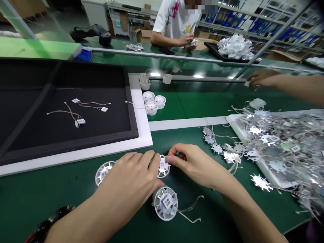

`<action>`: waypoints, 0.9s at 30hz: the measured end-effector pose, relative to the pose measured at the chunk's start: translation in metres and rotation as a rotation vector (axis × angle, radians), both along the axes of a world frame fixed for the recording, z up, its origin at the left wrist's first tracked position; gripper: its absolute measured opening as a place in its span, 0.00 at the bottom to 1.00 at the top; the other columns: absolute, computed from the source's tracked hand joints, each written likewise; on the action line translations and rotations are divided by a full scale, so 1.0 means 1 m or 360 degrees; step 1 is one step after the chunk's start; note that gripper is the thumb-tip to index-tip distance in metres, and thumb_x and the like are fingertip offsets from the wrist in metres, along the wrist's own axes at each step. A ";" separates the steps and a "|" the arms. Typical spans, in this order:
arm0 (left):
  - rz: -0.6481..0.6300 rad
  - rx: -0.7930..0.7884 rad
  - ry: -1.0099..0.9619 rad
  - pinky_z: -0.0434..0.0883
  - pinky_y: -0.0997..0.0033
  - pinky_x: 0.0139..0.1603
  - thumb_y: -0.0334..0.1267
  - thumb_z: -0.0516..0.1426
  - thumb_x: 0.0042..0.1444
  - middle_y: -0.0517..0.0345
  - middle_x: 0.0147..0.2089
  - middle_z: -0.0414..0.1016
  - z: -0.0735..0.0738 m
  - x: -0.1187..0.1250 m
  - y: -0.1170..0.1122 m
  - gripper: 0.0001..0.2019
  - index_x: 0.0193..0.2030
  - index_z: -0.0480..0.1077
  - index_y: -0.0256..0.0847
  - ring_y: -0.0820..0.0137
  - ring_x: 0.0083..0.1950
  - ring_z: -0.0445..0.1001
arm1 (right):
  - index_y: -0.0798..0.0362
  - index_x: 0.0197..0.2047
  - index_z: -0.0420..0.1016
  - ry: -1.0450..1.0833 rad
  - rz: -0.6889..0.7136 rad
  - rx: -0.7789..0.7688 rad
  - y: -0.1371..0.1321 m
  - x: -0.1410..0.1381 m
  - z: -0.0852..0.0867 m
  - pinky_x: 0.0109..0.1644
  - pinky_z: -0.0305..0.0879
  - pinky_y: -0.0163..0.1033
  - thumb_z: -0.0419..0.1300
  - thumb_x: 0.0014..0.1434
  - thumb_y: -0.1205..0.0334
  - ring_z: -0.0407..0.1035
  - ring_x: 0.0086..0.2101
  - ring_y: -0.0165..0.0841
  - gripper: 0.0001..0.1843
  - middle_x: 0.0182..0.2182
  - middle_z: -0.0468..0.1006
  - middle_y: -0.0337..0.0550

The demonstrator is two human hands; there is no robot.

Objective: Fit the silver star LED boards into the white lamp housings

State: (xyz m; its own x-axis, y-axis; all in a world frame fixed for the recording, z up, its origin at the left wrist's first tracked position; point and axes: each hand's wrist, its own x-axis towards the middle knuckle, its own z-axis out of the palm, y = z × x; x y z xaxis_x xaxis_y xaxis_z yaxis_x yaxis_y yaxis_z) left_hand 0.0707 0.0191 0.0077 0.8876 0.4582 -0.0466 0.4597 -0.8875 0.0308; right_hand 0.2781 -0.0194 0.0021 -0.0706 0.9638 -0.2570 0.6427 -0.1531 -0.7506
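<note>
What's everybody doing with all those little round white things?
A person's left hand and right hand hold a small white round holder in their fingers over a green workbench. A wired holder lies close by. Star-shaped metal plates with wires are heaped to the right, and a co-worker's hand is beyond them.

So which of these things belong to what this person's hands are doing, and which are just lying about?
Likely part of the work:
left hand and right hand, both on a white round housing
second housing, with wires
third housing
heap of star-shaped metal boards

Probably just lying about:
blue-bristled brush
black tool
</note>
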 end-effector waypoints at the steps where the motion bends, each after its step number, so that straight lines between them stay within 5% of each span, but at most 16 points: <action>1: 0.0007 -0.0053 0.0039 0.77 0.55 0.33 0.41 0.64 0.64 0.40 0.46 0.83 -0.001 0.000 0.001 0.15 0.52 0.76 0.32 0.49 0.37 0.83 | 0.51 0.29 0.75 0.0008 0.0006 -0.0011 0.000 0.000 0.000 0.26 0.50 0.36 0.62 0.67 0.58 0.55 0.22 0.28 0.13 0.20 0.68 0.34; 5: 0.0056 -0.0239 -0.0027 0.72 0.62 0.32 0.33 0.63 0.64 0.53 0.45 0.84 -0.009 -0.004 0.013 0.11 0.52 0.74 0.39 0.56 0.37 0.83 | 0.52 0.30 0.76 0.0013 -0.0020 -0.0054 -0.003 -0.001 0.000 0.25 0.49 0.36 0.62 0.67 0.57 0.54 0.22 0.28 0.14 0.20 0.66 0.34; 9: 0.0054 -0.0433 -0.0296 0.71 0.65 0.36 0.35 0.64 0.64 0.57 0.52 0.83 -0.015 -0.012 0.027 0.14 0.56 0.71 0.44 0.57 0.43 0.84 | 0.51 0.31 0.77 0.0018 -0.0048 -0.0081 -0.003 -0.002 0.001 0.27 0.51 0.36 0.61 0.68 0.55 0.56 0.24 0.29 0.15 0.22 0.69 0.35; 13: 0.0079 -0.0572 -0.0266 0.73 0.60 0.41 0.40 0.63 0.66 0.54 0.55 0.83 -0.010 -0.015 0.033 0.15 0.58 0.71 0.43 0.53 0.48 0.84 | 0.52 0.32 0.77 0.0008 -0.0038 -0.0116 0.001 -0.002 0.004 0.28 0.52 0.37 0.61 0.68 0.54 0.58 0.24 0.29 0.14 0.23 0.71 0.36; 27: 0.0084 -0.0420 -0.0131 0.82 0.52 0.37 0.35 0.64 0.65 0.44 0.57 0.82 -0.003 -0.006 0.027 0.15 0.57 0.76 0.36 0.45 0.50 0.84 | 0.51 0.32 0.75 0.0003 -0.0081 -0.0125 0.002 -0.006 0.006 0.31 0.52 0.37 0.60 0.68 0.55 0.56 0.25 0.29 0.14 0.23 0.69 0.33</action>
State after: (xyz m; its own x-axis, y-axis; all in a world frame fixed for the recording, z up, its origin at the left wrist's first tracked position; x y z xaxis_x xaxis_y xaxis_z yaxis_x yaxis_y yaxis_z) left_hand 0.0651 0.0462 0.0050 0.8687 0.4853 -0.0991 0.4914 -0.8189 0.2965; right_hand 0.2719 -0.0172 0.0077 -0.0226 0.9430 -0.3319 0.6315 -0.2439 -0.7360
